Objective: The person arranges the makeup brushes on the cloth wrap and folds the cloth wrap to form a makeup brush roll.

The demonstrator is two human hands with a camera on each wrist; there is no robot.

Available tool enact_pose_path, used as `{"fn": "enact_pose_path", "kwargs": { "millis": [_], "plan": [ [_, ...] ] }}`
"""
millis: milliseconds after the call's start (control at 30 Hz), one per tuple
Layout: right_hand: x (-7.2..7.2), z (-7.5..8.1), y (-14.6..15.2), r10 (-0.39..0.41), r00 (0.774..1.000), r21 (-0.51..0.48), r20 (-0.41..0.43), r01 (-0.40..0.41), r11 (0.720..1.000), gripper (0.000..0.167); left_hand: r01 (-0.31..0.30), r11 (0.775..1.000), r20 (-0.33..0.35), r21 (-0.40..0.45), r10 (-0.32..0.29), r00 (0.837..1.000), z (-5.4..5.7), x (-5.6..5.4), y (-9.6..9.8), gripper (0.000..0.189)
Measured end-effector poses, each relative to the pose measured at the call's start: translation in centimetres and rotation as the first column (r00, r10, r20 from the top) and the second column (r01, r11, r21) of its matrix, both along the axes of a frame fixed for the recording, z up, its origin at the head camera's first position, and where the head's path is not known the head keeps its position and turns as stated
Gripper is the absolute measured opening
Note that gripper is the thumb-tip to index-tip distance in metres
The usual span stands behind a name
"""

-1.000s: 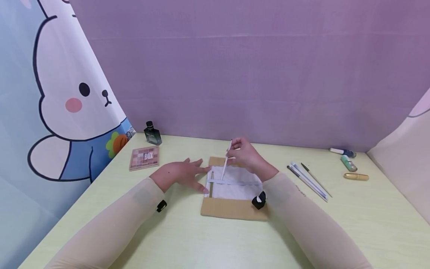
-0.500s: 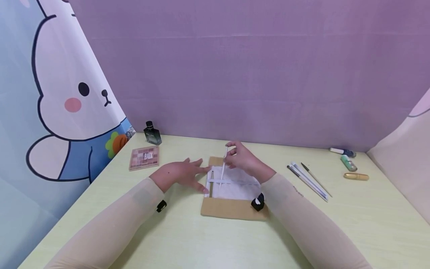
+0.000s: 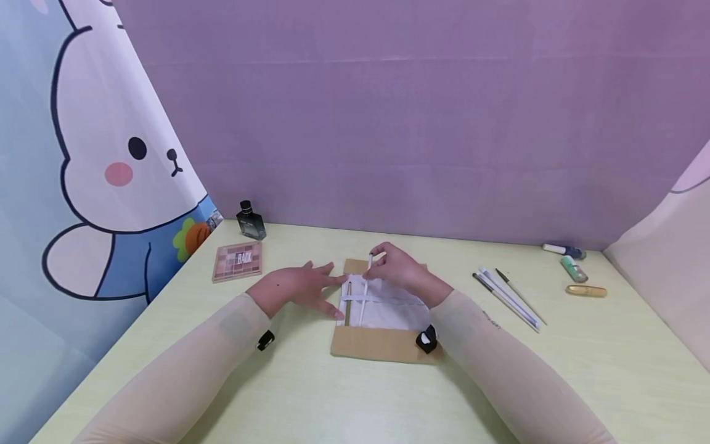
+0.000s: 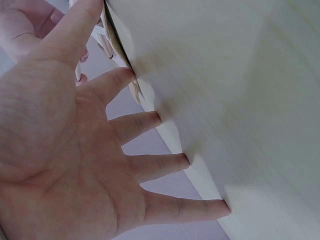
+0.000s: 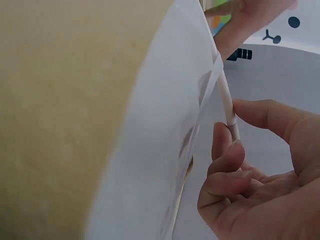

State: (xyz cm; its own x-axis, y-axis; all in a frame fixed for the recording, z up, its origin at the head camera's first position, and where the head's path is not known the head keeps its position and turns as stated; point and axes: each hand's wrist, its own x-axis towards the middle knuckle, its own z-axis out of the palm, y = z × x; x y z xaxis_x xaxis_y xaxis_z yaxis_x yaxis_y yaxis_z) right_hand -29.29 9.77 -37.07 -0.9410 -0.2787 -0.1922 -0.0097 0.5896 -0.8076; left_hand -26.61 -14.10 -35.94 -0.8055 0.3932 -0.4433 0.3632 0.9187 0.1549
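An unfolded tan-and-white cloth roll (image 3: 383, 345) lies mid-table, crossed by a pale elastic band (image 3: 396, 300). My right hand (image 3: 400, 271) pinches the upper end of a slim white makeup brush (image 5: 226, 97) between thumb and fingers. That brush passes under the band, and its lower end reaches near the tan flap; I cannot make out its bristles. To its left, a thin gold-brown brush (image 3: 348, 306) is tucked under the same band. With fingers spread, my left hand (image 3: 302, 288) rests at the roll's left edge; in the left wrist view its fingertips touch the tabletop.
Several slim brushes or pencils (image 3: 507, 299) lie right of the roll. Beyond them are a gold tube (image 3: 586, 290), a green-capped bottle (image 3: 574, 269) and a dark blue bottle (image 3: 574, 252). At back left sit a palette (image 3: 237, 261) and a black bottle (image 3: 251, 222).
My right hand has moved down and slightly left, sliding the white makeup brush further under the band toward the tan flap. The left hand has stayed in place.
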Motion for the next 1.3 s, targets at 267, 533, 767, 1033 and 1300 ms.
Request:
{"fn": "enact_pose_path", "kwargs": {
  "millis": [267,533,767,1033,1300],
  "plan": [
    [0.9,0.1,-0.3,0.013,1.0,0.07,0.018,-0.014,0.997,0.052,-0.003,1.0,0.002,0.001,0.003,1.0,-0.1,0.0,0.0,0.101],
    [1.3,-0.1,-0.6,0.028,1.0,0.109,0.011,-0.029,0.994,0.047,-0.003,1.0,0.004,0.011,0.003,1.0,-0.2,0.0,-0.1,0.101],
    [1.6,-0.3,-0.7,0.077,0.997,0.129,-0.012,-0.075,0.989,0.034,-0.004,1.0,0.003,0.023,0.004,1.0,-0.1,0.0,-0.1,0.101],
    [1.7,-0.3,-0.7,0.091,0.995,0.154,-0.036,-0.084,0.984,0.03,-0.002,1.0,0.002,0.022,0.002,1.0,0.0,0.1,-0.1,0.1],
    [1.8,-0.1,-0.6,0.092,0.995,0.173,-0.032,-0.085,0.981,0.033,0.003,1.0,-0.004,0.01,-0.003,1.0,-0.2,0.0,0.0,0.101]
  ]
}}
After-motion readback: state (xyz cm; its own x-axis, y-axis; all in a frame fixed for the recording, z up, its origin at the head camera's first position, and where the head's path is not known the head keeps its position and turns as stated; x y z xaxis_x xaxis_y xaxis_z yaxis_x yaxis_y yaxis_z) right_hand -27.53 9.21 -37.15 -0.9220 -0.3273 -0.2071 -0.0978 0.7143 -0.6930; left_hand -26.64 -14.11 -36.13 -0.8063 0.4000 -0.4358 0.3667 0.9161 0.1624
